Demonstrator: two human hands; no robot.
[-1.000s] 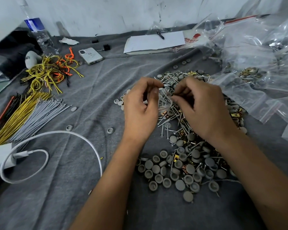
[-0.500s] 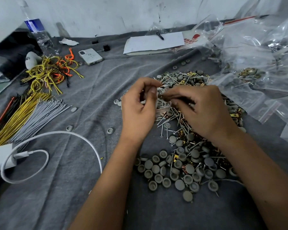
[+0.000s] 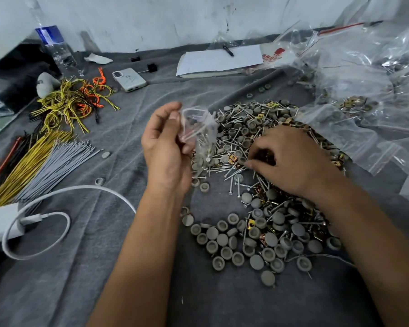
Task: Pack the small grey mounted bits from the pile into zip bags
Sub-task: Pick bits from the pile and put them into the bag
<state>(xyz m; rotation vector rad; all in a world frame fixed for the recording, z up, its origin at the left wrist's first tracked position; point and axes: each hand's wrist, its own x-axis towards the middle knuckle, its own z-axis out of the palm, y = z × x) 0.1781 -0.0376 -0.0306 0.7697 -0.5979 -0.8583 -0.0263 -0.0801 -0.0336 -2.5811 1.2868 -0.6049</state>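
Reaching into the pile (image 3: 257, 166) at about three o'clock of centre, my right hand (image 3: 291, 161) curls its fingertips down among the grey mounted bits (image 3: 255, 261); whether it already pinches one I cannot tell. They look light, hard and round-headed, likely to roll, so the thin shank seems the best grip. At twelve o'clock my left hand (image 3: 165, 147) pinches the small zip bag (image 3: 200, 131), limp and slippery, by its rim.
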